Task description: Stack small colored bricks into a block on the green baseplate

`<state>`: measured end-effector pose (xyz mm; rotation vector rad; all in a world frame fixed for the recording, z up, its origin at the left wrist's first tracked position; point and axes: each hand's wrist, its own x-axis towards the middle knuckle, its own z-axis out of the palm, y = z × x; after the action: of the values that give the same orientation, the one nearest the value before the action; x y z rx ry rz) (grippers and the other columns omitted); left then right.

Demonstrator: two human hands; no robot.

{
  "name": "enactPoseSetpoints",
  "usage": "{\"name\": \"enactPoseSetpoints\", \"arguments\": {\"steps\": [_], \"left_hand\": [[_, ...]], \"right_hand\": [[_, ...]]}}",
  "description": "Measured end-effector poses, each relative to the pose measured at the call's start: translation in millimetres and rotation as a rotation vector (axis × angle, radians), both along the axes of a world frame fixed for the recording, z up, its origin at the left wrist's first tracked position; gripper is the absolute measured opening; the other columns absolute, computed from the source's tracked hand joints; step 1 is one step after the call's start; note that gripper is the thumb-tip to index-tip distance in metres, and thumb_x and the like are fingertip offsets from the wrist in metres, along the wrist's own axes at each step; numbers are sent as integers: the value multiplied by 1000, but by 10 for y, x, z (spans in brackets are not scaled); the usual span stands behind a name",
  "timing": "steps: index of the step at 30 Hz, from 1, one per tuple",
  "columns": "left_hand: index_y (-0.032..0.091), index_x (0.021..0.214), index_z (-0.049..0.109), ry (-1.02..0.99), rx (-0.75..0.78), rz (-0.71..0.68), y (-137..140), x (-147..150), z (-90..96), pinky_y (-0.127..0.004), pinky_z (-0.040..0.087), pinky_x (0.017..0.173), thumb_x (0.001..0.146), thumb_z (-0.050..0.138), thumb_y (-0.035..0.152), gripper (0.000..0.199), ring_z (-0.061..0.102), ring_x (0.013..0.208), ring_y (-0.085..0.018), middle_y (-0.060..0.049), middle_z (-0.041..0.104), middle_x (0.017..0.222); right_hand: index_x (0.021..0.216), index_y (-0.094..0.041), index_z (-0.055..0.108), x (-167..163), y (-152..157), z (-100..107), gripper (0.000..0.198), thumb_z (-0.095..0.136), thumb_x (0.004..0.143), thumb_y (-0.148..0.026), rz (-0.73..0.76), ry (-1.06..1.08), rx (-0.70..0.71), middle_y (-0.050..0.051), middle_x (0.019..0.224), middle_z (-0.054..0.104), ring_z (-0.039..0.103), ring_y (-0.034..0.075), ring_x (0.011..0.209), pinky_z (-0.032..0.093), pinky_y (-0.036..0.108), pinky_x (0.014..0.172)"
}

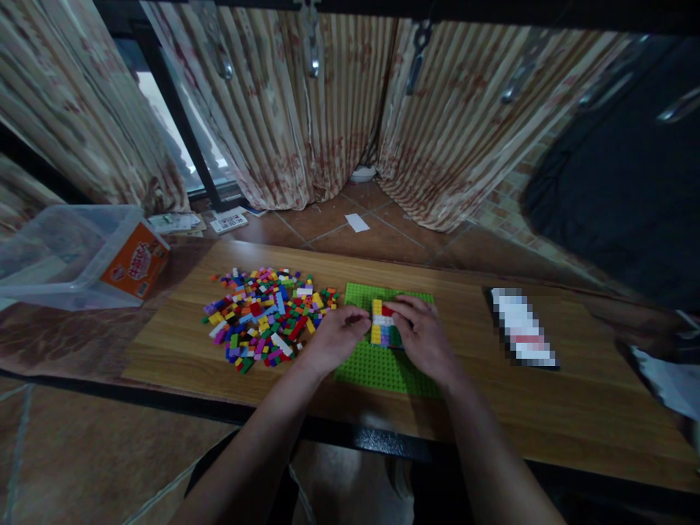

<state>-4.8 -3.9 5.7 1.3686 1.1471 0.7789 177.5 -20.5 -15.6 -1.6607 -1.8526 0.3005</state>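
A green studded baseplate (358, 377) lies on the wooden table. On it is a small block of joined toy bricks (377, 332), with yellow, red, white, blue and dark green parts. My right hand (420, 332) wraps over the block's right side, its fingers curled around the far edge and its thumb on top. Just left of the block, my left hand (344, 332) has its thumb and fingertips pressed together; anything between them is too small to make out. A heap of loose toy bricks (262, 313) in many colours spreads to the left of the baseplate.
A blurred-out phone-like device (522, 328) lies on the table (464, 408) to the right. At the far left stands a clear plastic bin (71, 255) with an orange label. Striped curtains (328, 109) hang behind. Papers (357, 222) lie on the tiled floor.
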Motion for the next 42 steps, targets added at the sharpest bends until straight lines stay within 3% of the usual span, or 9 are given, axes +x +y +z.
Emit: {"name": "enactPoseSetpoints", "arguments": {"steps": [4, 11, 21, 26, 30, 33, 42], "left_hand": [[16, 87, 69, -6, 14, -1, 9, -3, -30, -23, 43, 59, 79, 58, 28, 18, 54, 61, -11, 1, 64, 72], [15, 93, 72, 7, 68, -8, 13, -1, -115, -23, 43, 59, 79, 58, 28, 23, 55, 63, -12, -1, 66, 75], [13, 104, 71, 86, 116, -46, 0, 24, -133, -24, 47, 64, 82, 57, 26, 29, 59, 69, -14, -5, 70, 87], [16, 124, 61, 253, 230, -41, -64, 54, -42, -28, 51, 69, 88, 52, 29, 40, 60, 69, -14, -6, 69, 101], [22, 134, 53, 454, 472, -80, -151, 112, 9, -33, 49, 92, 92, 47, 32, 44, 61, 102, -20, -9, 60, 123], [22, 138, 49, 622, 568, -123, -201, 165, -15, -37, 44, 102, 94, 45, 35, 46, 56, 117, -24, -12, 54, 129], [19, 142, 41, 897, 651, -161, -266, 247, -12, -37, 48, 96, 96, 40, 36, 49, 57, 115, -27, -14, 46, 138]], "right_hand": [[111, -21, 70, 26, 8, -1, 37, 40, 94, -31, -22, 59, 34, 10, 116, 67, 55, 27, 111, 41, 48, 98], [93, -21, 73, 35, -2, 17, 32, 46, 90, -37, -79, 102, 50, 11, 102, 70, 60, 26, 100, 43, 47, 94], [82, -22, 75, -24, 21, -31, 28, 55, 84, -43, -165, 229, 46, 9, 94, 70, 62, 25, 94, 44, 46, 92], [77, -22, 75, -69, 41, -26, 25, 60, 79, -42, -245, 358, 15, 8, 90, 71, 64, 24, 89, 47, 42, 88], [75, -23, 74, -86, 49, -8, 22, 61, 77, -40, -276, 410, 0, 6, 86, 72, 65, 23, 86, 49, 39, 84], [75, -22, 74, -83, 58, -11, 21, 61, 76, -38, -272, 424, -14, 5, 84, 73, 66, 23, 86, 48, 38, 83], [73, -20, 74, -76, 96, -70, 23, 63, 73, -41, -320, 449, -61, 7, 81, 73, 65, 24, 79, 47, 37, 77]]}}
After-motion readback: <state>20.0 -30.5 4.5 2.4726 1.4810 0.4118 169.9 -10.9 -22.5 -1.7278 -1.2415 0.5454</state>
